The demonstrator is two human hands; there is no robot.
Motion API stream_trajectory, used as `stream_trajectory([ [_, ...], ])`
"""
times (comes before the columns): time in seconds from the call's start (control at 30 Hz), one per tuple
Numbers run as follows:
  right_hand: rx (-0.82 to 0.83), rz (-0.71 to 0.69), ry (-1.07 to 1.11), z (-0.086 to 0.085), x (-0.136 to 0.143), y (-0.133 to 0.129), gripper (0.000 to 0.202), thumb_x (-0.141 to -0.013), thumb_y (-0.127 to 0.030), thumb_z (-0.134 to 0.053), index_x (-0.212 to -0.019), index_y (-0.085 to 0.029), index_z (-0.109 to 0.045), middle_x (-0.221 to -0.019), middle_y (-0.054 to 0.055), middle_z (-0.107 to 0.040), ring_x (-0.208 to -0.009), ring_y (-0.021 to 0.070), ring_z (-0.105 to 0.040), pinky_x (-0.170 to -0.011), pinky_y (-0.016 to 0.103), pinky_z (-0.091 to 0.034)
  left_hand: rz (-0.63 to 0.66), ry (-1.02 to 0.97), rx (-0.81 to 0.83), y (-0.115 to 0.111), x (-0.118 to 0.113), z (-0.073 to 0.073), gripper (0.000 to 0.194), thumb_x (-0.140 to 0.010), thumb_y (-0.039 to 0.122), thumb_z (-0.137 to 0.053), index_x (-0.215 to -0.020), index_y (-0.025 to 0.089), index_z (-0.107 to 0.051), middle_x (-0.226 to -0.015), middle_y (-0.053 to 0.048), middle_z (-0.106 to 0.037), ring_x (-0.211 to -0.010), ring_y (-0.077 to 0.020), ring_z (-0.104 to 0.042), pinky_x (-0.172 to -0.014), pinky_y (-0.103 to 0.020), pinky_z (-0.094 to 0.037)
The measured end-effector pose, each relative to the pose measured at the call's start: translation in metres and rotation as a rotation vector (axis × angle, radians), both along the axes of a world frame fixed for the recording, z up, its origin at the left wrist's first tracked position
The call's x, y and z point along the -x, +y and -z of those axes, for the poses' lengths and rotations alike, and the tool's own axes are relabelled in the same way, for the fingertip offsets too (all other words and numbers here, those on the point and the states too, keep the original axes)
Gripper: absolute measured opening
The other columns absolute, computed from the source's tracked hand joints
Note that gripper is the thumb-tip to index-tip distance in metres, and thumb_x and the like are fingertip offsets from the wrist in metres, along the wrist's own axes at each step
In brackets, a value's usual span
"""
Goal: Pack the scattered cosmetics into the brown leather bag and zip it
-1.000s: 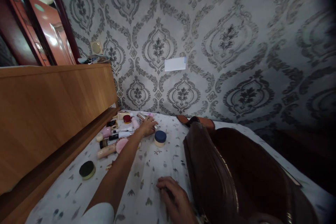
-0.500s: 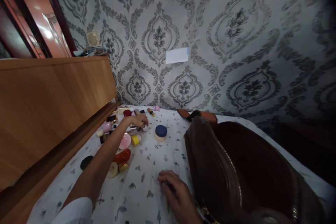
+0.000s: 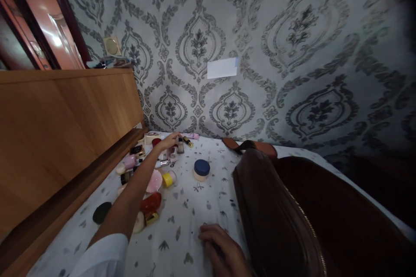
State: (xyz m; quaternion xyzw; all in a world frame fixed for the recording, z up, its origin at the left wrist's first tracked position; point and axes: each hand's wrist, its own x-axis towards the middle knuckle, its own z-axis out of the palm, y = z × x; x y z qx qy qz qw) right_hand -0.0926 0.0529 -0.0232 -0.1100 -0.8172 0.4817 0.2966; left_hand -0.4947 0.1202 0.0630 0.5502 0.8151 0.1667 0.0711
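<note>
My left hand (image 3: pixel 170 140) reaches across to the far side of the bed, fingers stretched out over a group of cosmetics, with nothing visible held. Just beyond its fingertips lie a pink tube (image 3: pixel 191 136) and a small black-and-gold tube (image 3: pixel 187 141). Close below stand small bottles (image 3: pixel 181 146) and a clear-and-white item (image 3: pixel 173 152). My right hand (image 3: pixel 222 246) rests on the printed sheet beside a dark brown leather bag (image 3: pixel 269 207), loosely curved, thumb apart from the fingers, holding nothing visible. Between the hands sits a jar with a navy lid (image 3: pixel 201 169).
Under my left arm lie a pink dish (image 3: pixel 154 181), a yellow-banded container (image 3: pixel 168 179), a red item (image 3: pixel 151 202) and a dark green round item (image 3: pixel 102 213). A wooden board (image 3: pixel 71 108) borders the left; a patterned wall (image 3: pixel 201 95) stands behind. A brown strap (image 3: pixel 260 148) lies behind the bag.
My left hand has moved farther back, toward the wall, off the clear-and-white item. My right hand stays beside the bag. The view has shifted slightly.
</note>
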Motion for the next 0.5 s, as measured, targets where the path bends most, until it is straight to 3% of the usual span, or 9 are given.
stream_trajectory([
  [0.17,-0.009,-0.007,-0.012,-0.004,0.0,0.0,0.021,-0.095,-0.025,-0.049,-0.095,-0.021,-0.07,-0.103,0.012,-0.073,-0.099,0.0207,-0.07,-0.088,0.028,-0.056,-0.214,0.076,0.011,-0.036,0.042,0.003,0.05,-0.091,0.039,-0.055,-0.134,0.015,-0.049,-0.147,-0.017,-0.047,-0.135,-0.0317,-0.044,-0.109,-0.049,-0.037],
  [0.33,-0.008,0.019,0.001,-0.007,-0.001,-0.002,0.022,-0.096,-0.026,-0.05,-0.099,-0.022,-0.071,-0.107,0.012,-0.073,-0.103,0.0215,-0.07,-0.089,0.029,-0.056,-0.247,0.117,0.101,-0.067,0.061,0.009,0.072,-0.074,0.043,-0.07,-0.137,0.017,-0.047,-0.157,-0.02,-0.033,-0.146,-0.0389,-0.026,-0.113,-0.05,-0.028],
  [0.4,0.002,0.028,-0.011,-0.009,-0.002,-0.004,0.022,-0.096,-0.027,-0.05,-0.099,-0.022,-0.071,-0.108,0.012,-0.073,-0.104,0.0215,-0.069,-0.092,0.03,-0.056,-0.227,0.121,0.118,-0.072,0.062,0.008,0.071,-0.069,0.042,-0.074,-0.133,0.019,-0.052,-0.156,-0.018,-0.036,-0.144,-0.0404,-0.028,-0.112,-0.05,-0.03],
  [0.5,0.02,0.029,-0.037,-0.012,-0.001,-0.006,0.023,-0.097,-0.028,-0.049,-0.095,-0.022,-0.071,-0.106,0.011,-0.072,-0.103,0.0212,-0.069,-0.091,0.031,-0.056,-0.187,0.099,0.118,-0.082,0.062,0.004,0.061,-0.068,0.044,-0.076,-0.123,0.024,-0.06,-0.141,-0.014,-0.055,-0.128,-0.0364,-0.051,-0.1,-0.044,-0.043],
])
